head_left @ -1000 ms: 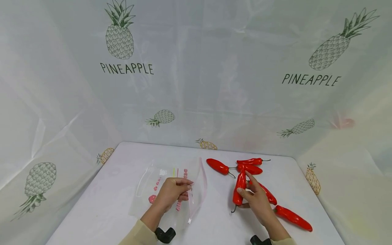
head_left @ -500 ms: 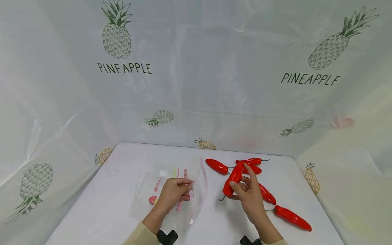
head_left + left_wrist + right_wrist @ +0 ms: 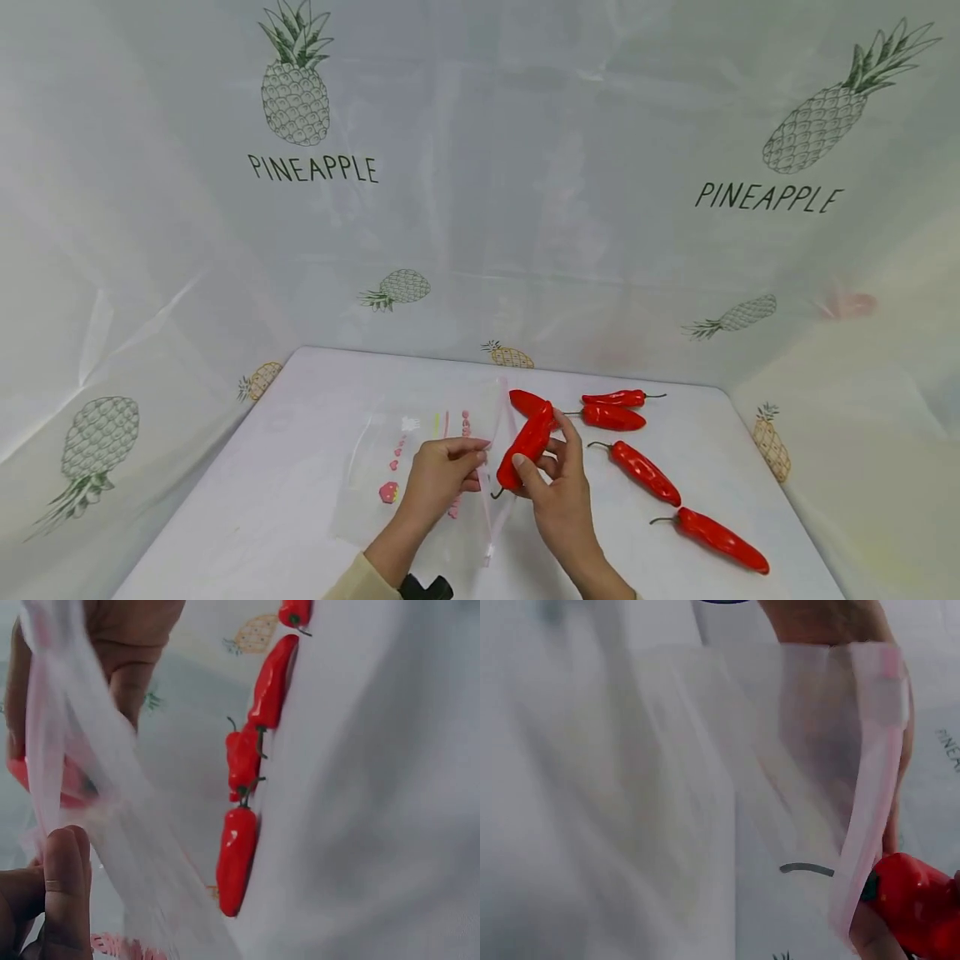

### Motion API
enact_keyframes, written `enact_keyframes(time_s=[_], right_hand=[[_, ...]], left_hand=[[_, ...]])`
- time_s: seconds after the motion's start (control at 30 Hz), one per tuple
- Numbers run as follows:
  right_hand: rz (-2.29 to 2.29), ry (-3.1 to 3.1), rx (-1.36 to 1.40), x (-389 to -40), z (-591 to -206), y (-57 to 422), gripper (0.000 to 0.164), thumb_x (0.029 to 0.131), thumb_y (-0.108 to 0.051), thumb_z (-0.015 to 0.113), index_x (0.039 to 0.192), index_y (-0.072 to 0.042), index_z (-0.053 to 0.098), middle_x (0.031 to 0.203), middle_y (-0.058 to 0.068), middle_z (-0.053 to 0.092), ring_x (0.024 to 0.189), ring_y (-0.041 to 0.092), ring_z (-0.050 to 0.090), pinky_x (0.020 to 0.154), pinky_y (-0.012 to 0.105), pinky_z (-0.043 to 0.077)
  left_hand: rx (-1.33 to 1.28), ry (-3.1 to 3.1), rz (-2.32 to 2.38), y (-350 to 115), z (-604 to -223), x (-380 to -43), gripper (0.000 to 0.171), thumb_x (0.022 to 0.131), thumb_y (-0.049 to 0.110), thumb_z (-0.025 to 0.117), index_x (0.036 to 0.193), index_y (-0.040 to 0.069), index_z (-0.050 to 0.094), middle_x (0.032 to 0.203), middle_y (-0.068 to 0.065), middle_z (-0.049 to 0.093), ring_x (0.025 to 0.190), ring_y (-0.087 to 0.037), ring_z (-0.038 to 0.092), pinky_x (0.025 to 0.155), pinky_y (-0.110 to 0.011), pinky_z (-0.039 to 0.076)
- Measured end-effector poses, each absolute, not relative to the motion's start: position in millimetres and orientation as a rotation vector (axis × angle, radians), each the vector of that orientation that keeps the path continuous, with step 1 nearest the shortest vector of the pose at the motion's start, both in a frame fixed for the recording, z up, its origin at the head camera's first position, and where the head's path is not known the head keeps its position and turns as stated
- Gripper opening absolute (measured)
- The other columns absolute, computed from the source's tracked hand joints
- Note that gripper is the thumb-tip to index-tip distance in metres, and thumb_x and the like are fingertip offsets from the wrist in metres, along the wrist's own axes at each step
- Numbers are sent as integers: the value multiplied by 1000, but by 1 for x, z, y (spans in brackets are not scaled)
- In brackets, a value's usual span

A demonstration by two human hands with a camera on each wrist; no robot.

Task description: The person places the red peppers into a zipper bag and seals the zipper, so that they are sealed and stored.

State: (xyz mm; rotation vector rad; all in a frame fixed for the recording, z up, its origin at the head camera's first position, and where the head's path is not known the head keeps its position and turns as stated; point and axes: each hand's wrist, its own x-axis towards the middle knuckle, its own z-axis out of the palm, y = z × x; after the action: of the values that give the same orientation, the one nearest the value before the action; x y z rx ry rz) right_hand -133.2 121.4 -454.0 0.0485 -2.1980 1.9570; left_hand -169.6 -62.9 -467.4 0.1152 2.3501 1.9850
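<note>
My left hand (image 3: 438, 477) pinches the pink-edged mouth of a clear zip bag (image 3: 363, 475), which lies on the white table with pink and strawberry prints. In my right hand (image 3: 561, 493) a red chili pepper (image 3: 529, 443) is held between thumb and fingers, its stem pointing down and left at the bag's mouth. The right wrist view has the pepper's stem end (image 3: 900, 889) right at the pink zip strip (image 3: 874, 787), with the stem seen past it. Seen from the left wrist, the clear film partly covers the pepper and the right hand (image 3: 135, 645).
Several more red peppers lie to the right: two close together (image 3: 613, 417) at the back, one (image 3: 645, 473) mid-right and one (image 3: 722, 540) nearer the front. Another pepper (image 3: 523, 402) is partly hidden behind the held one. A pineapple-print curtain (image 3: 480, 208) surrounds the table (image 3: 247, 483).
My right hand has carried the pepper leftward from beside the other peppers to the bag's mouth. The left hand keeps its pinch on the bag and has shifted slightly right.
</note>
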Motion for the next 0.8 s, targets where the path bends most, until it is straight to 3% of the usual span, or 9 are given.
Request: enact_keyframes(time_s=[0.2, 0.47, 0.6, 0.8], right_hand=[[1772, -2424, 60, -132, -455, 114, 83, 97, -18, 78, 162, -32, 28, 135, 19, 57, 108, 29, 69, 67, 33, 67], [1520, -2721, 191, -135, -456, 110, 87, 92, -24, 82, 162, -18, 31, 128, 22, 62, 96, 24, 69, 56, 31, 65], [1484, -2793, 244, -140, -454, 111, 85, 91, -23, 83, 160, -13, 35, 120, 21, 65, 90, 22, 70, 55, 31, 64], [1616, -2794, 144, -151, -449, 116, 89, 90, -20, 84, 161, -7, 32, 125, 26, 63, 90, 26, 69, 52, 36, 64]], left_hand=[[115, 2317, 2077, -60, -461, -165, 21, 100, 17, 74, 118, 7, 81, 91, -10, 73, 70, -17, 70, 68, -28, 66], [119, 2313, 2145, -63, -455, -161, 26, 101, 18, 74, 123, 4, 78, 98, -12, 74, 75, -20, 75, 69, -27, 65], [100, 2305, 2158, -67, -454, -162, 24, 101, 17, 73, 121, 4, 77, 95, -13, 73, 73, -21, 76, 65, -26, 64], [180, 2301, 1997, -71, -451, -158, 26, 102, 18, 72, 122, 3, 76, 85, -9, 72, 64, -19, 73, 59, -25, 63]])
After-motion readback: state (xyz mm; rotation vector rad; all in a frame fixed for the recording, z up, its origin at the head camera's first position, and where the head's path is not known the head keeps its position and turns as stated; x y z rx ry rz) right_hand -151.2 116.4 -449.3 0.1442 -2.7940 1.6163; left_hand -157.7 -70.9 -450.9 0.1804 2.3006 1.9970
